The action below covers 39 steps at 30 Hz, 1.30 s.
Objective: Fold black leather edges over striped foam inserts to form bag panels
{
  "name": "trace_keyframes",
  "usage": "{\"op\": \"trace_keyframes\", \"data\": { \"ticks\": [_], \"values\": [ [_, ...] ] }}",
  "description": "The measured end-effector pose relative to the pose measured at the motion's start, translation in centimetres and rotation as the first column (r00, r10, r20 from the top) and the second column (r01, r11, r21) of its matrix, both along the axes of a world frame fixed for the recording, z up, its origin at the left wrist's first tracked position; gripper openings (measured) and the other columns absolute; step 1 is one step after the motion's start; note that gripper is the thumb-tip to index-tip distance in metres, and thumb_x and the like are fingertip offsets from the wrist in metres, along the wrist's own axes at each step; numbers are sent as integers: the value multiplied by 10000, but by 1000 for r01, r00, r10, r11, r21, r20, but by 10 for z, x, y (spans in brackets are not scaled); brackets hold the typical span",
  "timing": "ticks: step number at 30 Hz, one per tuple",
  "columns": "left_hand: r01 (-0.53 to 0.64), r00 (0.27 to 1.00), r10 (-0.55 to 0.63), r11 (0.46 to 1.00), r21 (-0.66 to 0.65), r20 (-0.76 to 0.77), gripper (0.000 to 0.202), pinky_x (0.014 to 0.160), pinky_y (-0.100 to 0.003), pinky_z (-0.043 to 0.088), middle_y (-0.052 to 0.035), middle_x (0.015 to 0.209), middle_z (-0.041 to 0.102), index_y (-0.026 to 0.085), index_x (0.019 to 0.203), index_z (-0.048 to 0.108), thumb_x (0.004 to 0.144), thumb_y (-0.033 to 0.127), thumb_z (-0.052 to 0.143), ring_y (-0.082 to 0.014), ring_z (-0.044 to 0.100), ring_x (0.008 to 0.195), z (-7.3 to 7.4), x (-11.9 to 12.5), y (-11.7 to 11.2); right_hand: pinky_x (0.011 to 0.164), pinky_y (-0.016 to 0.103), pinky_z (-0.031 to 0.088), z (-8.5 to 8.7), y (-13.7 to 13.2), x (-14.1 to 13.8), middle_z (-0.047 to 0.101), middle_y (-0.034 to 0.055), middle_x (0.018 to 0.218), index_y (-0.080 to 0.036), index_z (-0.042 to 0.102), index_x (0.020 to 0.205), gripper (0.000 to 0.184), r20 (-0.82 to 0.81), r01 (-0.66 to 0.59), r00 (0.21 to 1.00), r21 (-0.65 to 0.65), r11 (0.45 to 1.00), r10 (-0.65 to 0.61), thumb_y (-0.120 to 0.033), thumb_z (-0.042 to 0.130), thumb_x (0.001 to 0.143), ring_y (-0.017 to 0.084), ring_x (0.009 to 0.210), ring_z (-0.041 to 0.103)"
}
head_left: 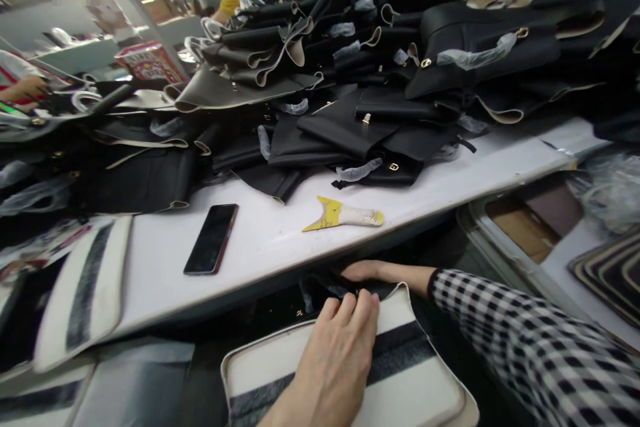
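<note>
My left hand [336,353] lies flat with fingers stretched out on a white pad with a dark stripe [415,380], fingertips at its top edge. My right hand [367,271], in a black-and-white checked sleeve, reaches under the table edge and touches a black bag piece [325,288] just above the pad. Its fingers are mostly hidden. On the white table [270,240] above lie a black phone [211,239] and a yellow scraper with a white handle [344,215].
A big heap of black leather bag parts [350,80] covers the back of the table. Another striped white pad [83,290] lies at left. Cardboard and boxes [530,217] sit lower right. Other people work at the far left and back.
</note>
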<state>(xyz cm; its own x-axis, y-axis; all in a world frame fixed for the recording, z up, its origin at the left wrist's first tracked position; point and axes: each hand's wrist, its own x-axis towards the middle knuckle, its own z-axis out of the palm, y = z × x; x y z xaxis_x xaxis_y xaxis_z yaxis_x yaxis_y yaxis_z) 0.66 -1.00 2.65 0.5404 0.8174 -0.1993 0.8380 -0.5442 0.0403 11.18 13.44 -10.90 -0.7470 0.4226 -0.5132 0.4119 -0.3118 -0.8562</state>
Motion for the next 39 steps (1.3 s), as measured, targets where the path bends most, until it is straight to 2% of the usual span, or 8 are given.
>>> {"op": "trace_keyframes", "data": {
  "ticks": [6,10,14,19,24,30,34,39],
  "values": [
    [-79,992,73,996,49,102,532,940,-406,428,-132,1255,542,66,1386,409,862,146,457,-276,491,1102,7,0,-8,645,302,487,63,3,-21,714,94,806,-126,714,860,609,184,-179,969,60,982,165,-675,450,890,186,681,631],
    [-189,920,179,982,-4,348,381,1048,-396,367,-60,1177,590,210,1231,564,855,180,511,-245,482,1156,15,-16,-14,692,313,488,90,-23,-29,717,100,800,-145,727,801,688,248,-189,958,163,968,145,-715,353,901,197,725,631],
    [-401,774,421,904,-148,473,328,935,-332,442,-27,1172,612,242,1095,610,777,174,574,-219,540,1102,18,-53,-17,698,320,484,90,-39,-33,703,104,798,-135,707,812,761,303,-195,946,249,949,115,-738,253,906,203,735,617],
    [-555,659,664,746,-367,353,215,741,-320,470,9,956,680,268,914,649,710,337,652,-223,632,880,12,-96,-16,727,327,484,83,-41,-36,713,123,823,-99,688,971,824,379,-302,910,326,896,169,-727,157,917,211,748,634],
    [-559,615,693,719,-412,376,130,629,-287,414,53,796,691,285,774,640,660,339,672,-207,632,771,6,-96,-15,802,331,437,84,-43,-36,710,78,867,-187,686,947,634,418,-502,852,488,714,314,-580,189,977,236,827,637],
    [-558,578,692,722,-409,433,113,678,-298,415,5,892,699,265,796,663,705,315,618,-224,633,863,11,-97,-26,784,368,401,94,-55,-37,706,110,967,-209,656,1035,470,542,-647,760,588,485,358,-384,224,983,284,873,629],
    [-536,504,769,635,-556,393,189,637,-264,418,31,853,718,282,834,708,658,325,651,-191,646,806,10,-126,-34,819,367,408,99,-60,-41,716,93,931,-234,685,1003,577,587,-689,724,580,435,363,-460,154,1002,273,911,643],
    [-552,440,806,590,-589,396,170,609,-252,398,54,822,718,279,794,711,642,352,689,-172,644,789,5,-145,-41,819,358,415,101,-62,-47,716,104,926,-221,705,929,698,616,-701,710,566,434,341,-541,88,995,269,926,647]
  ]
}}
